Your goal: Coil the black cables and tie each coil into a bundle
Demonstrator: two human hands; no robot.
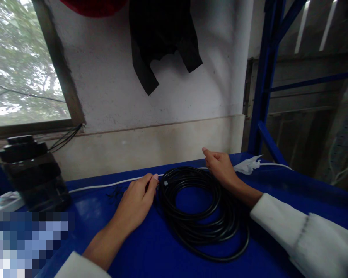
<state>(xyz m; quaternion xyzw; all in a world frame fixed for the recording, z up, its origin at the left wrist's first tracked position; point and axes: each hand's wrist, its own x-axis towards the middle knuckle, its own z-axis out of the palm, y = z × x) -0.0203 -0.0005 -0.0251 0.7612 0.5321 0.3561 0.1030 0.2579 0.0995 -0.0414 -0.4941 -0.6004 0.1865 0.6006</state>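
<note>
A coil of black cable [188,220] lies on the blue tabletop, its lower loops spreading toward me. My left hand [139,200] is closed at the coil's left edge, thumb and fingers around part of the cable, next to a small pale piece [166,183] on the loops. Over the coil's upper right side is my right hand [222,168], with its fingers curled in and one digit pointing up and left. Whatever it may hold is hidden.
A white cord [104,186] runs along the back of the blue table [142,251]. Crumpled white plastic [248,165] lies at the right. Thin black strips [116,193], a dark bottle [34,173] and a white power strip [5,201] are at the left. A blue frame post [262,88] rises at the right.
</note>
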